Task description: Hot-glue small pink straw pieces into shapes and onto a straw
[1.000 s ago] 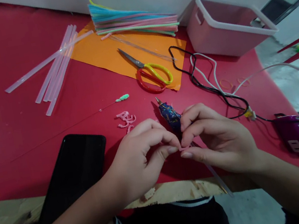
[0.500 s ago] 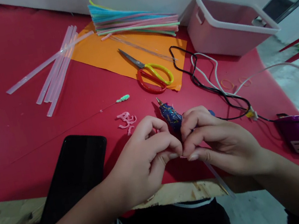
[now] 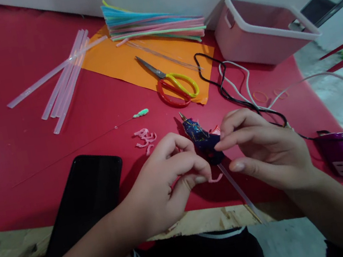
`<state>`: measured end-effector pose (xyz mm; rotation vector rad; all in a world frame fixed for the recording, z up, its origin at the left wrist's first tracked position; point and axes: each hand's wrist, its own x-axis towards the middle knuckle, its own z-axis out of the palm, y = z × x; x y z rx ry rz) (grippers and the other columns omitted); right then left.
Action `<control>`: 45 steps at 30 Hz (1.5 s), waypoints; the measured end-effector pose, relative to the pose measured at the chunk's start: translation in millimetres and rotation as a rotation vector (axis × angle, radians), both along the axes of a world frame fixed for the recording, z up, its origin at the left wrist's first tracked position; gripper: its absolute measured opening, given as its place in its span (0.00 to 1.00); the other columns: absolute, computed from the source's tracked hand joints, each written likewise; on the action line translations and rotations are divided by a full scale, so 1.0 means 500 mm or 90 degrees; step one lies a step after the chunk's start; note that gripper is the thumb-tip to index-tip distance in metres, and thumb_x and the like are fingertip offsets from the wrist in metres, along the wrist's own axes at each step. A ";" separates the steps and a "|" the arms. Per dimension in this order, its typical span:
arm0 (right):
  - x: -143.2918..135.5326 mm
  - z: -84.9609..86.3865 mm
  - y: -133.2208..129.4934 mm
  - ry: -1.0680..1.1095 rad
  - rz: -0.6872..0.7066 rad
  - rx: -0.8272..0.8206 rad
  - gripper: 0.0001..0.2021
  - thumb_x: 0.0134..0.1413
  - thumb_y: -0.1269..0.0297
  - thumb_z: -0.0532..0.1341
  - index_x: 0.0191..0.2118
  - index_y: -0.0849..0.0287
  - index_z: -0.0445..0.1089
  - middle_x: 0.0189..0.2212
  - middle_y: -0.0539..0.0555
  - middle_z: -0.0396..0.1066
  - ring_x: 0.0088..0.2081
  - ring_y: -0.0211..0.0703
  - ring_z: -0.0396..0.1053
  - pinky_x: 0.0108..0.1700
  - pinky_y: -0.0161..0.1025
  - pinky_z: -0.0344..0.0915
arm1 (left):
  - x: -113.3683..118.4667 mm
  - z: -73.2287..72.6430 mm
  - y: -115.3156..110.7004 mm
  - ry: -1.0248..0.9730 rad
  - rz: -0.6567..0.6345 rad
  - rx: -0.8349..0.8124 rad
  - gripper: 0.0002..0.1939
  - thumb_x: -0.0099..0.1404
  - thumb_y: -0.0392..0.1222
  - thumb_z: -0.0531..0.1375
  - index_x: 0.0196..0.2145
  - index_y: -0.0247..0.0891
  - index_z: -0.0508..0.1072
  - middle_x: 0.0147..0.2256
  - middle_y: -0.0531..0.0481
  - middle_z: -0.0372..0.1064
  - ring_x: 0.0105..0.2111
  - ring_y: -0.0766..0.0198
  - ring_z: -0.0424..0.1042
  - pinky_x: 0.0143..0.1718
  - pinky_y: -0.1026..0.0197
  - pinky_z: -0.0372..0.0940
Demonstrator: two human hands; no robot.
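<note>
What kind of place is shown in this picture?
Probably a craft table in a home or small workroom: scissors, a bundle of pipe cleaners and a glue gun lie on it.

One phone [image 3: 85, 201], scissors pair [image 3: 160, 74], orange sheet [image 3: 113, 63], pink bin [image 3: 256, 45], glue gun [image 3: 196, 131], green-tipped wire [image 3: 141, 113]; two cables [image 3: 324, 73], two rubber bands [image 3: 254, 97]; at least four loose translucent sticks [image 3: 31, 88]; several pink scraps [image 3: 150, 138]; many pipe cleaners [image 3: 155, 20].

Red table [image 3: 29, 149] under 1 glue gun [image 3: 196, 131], 1 phone [image 3: 93, 186], 1 orange sheet [image 3: 120, 65], pink scraps [image 3: 150, 139]
</note>
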<state>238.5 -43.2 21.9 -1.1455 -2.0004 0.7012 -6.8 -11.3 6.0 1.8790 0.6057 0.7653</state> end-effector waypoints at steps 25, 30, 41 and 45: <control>-0.028 0.004 0.004 0.033 0.199 -0.096 0.05 0.63 0.63 0.64 0.35 0.55 0.76 0.37 0.51 0.61 0.44 0.40 0.63 0.50 0.44 0.62 | 0.005 -0.018 -0.008 -0.012 -0.035 0.034 0.12 0.70 0.26 0.55 0.36 0.38 0.75 0.44 0.51 0.57 0.43 0.71 0.66 0.47 0.71 0.64; -0.022 0.003 0.006 0.032 0.176 -0.098 0.06 0.63 0.63 0.64 0.37 0.54 0.78 0.35 0.51 0.65 0.42 0.41 0.66 0.50 0.44 0.64 | 0.002 -0.007 -0.006 -0.011 -0.023 -0.021 0.11 0.69 0.27 0.55 0.35 0.38 0.75 0.44 0.50 0.58 0.42 0.69 0.66 0.46 0.68 0.64; -0.005 -0.023 0.017 0.087 -0.150 0.078 0.13 0.55 0.73 0.69 0.42 0.46 0.81 0.32 0.49 0.71 0.36 0.39 0.70 0.38 0.39 0.67 | 0.004 0.006 0.022 -0.152 0.065 -0.620 0.08 0.67 0.40 0.61 0.32 0.37 0.66 0.26 0.59 0.56 0.18 0.79 0.49 0.19 0.70 0.43; -0.002 -0.022 0.018 0.062 -0.140 0.101 0.11 0.51 0.73 0.71 0.38 0.49 0.81 0.31 0.49 0.70 0.34 0.39 0.69 0.37 0.40 0.67 | 0.002 0.015 0.029 -0.129 0.114 -0.601 0.07 0.65 0.40 0.62 0.33 0.37 0.68 0.24 0.60 0.58 0.17 0.78 0.49 0.19 0.70 0.44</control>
